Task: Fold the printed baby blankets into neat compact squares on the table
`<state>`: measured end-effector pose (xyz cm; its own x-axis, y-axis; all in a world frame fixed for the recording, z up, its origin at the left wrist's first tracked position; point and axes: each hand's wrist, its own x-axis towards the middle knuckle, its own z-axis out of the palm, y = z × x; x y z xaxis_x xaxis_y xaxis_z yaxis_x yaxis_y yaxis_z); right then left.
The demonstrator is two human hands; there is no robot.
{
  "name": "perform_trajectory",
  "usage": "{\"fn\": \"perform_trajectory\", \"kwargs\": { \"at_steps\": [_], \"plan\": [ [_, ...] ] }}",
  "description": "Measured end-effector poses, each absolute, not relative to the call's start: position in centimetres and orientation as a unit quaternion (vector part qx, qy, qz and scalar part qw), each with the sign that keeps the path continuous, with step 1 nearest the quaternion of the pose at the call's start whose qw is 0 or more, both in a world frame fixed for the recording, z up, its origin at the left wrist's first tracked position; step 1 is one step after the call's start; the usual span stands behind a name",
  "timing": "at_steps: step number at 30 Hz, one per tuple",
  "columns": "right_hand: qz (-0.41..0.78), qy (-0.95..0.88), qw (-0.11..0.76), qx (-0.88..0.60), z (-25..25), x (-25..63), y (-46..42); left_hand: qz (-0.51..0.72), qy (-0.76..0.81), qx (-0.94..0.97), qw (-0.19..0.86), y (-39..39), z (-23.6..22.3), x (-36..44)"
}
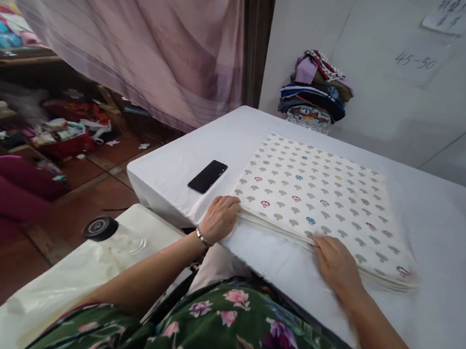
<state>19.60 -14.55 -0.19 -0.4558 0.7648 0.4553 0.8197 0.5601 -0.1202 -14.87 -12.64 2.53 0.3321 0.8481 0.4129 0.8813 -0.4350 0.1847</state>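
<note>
Along the near edge: a narrow white strip of the desk (458,249) shows between its rim and the cloth (322,191); a green flowered garment (230,337) comes up close below.
Left grip: the left hand (220,218) has its fingers bent closed on the cloth's near left corner.
Right grip: the right hand (338,266) pinches the near edge about midway, fingertips drawn together.
Cloth: flat, four-sided, thin layers stacked; off-white, printed with grey mushrooms and some coloured ones.
Right side: a wide, smooth white stretch.
Phone (207,176): black glossy slab, left of the cloth.
Far edge: white strip, then piled clothes (315,90) before a pale wall (383,104).
</note>
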Motion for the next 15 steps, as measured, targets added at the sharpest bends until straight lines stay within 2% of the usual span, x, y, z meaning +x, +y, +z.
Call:
{"fn": "perform_trajectory", "kwargs": {
  "at_steps": [5, 15],
  "plan": [
    [-0.052, -0.859, 0.226, -0.457, -0.10, 19.61, -14.60, -0.234, -0.521, -0.821, 0.000, -13.41, 2.91, -15.74],
    [-0.050, -0.862, 0.210, -0.458, 0.15, 19.41, -14.86, -0.209, -0.527, -0.822, 0.051, -12.73, 2.68, -15.95]
  ]
}}
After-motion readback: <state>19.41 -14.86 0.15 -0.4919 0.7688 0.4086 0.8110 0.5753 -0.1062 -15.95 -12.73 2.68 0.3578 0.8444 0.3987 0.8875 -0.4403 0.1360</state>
